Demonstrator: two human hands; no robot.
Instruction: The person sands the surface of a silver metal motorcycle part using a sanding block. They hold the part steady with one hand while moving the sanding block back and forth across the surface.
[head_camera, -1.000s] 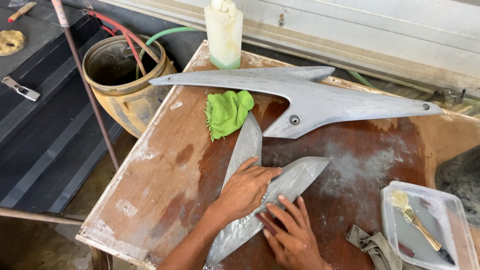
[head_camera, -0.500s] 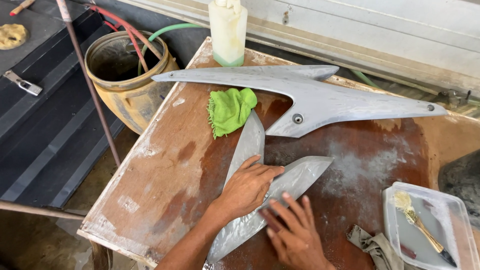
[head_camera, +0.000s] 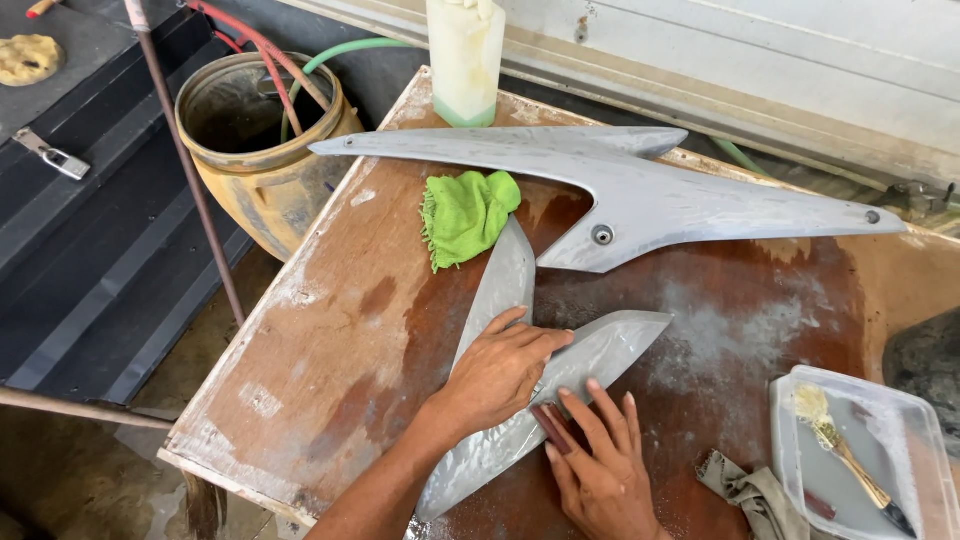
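The left hand (head_camera: 497, 372) lies flat, palm down and fingers together, on a grey forked panel (head_camera: 560, 380) — a primed, dull-sanded body part with two pointed prongs, one running up toward the green cloth, the other out to the right. The panel rests on a worn reddish-brown wooden table (head_camera: 340, 330), its lower end close to the near edge. The right hand (head_camera: 600, 460) sits just beside the left, fingers spread over the panel's lower edge, pressing a small dark piece of sandpaper (head_camera: 553, 424) against the surface; neither hand is closed around anything. A pale smear of sanding dust (head_camera: 720, 330) spreads over the table to the right of the panel. Farther back lies a larger grey fairing panel (head_camera: 650, 195), long and winged, with a round hole near its middle; its pointed ends overhang the table at both sides. The crumpled green cloth (head_camera: 466, 215) sits between the two panels, touching the tip of the upper prong. At the far edge stands a whitish plastic bottle (head_camera: 464, 60). At the right — near the right hand — a clear plastic tray (head_camera: 900, 420) holds a brush (head_camera: 840, 450), with a grey rag (head_camera: 755, 495) just beside it. Left of the table stands a yellowed bucket (head_camera: 265, 150) with hoses running into it.
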